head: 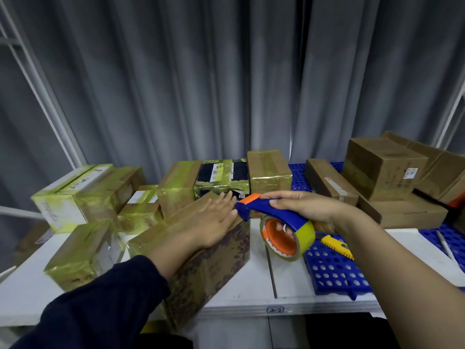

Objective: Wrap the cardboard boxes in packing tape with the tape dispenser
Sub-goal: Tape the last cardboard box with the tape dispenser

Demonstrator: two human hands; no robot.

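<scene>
Resting flat atop the patterned cardboard box (208, 268) at the surface (251, 290) edge: my left hand (214, 220), fingers straight. Just right, beside the box's corner: my right hand (307, 207) gripping the tape dispenser (284, 217). Behind: taped boxes (176, 190). Far right: bare boxes (382, 167).

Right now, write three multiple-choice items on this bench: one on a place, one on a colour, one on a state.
1. Where does the yellow-handled utility knife lie?
A. on a taped box
B. on the blue perforated plastic mat
C. in a hand
2. What colour is the roll core in the blue-and-orange tape dispenser?
A. white
B. green
C. orange
3. How is the left hand?
A. open flat on the purple-patterned cardboard box
B. fisted
C. pinching tape
Key: B, it rests on the mat's holes; C, orange shows inside the roll; A, straight fingers press the box top.
</scene>
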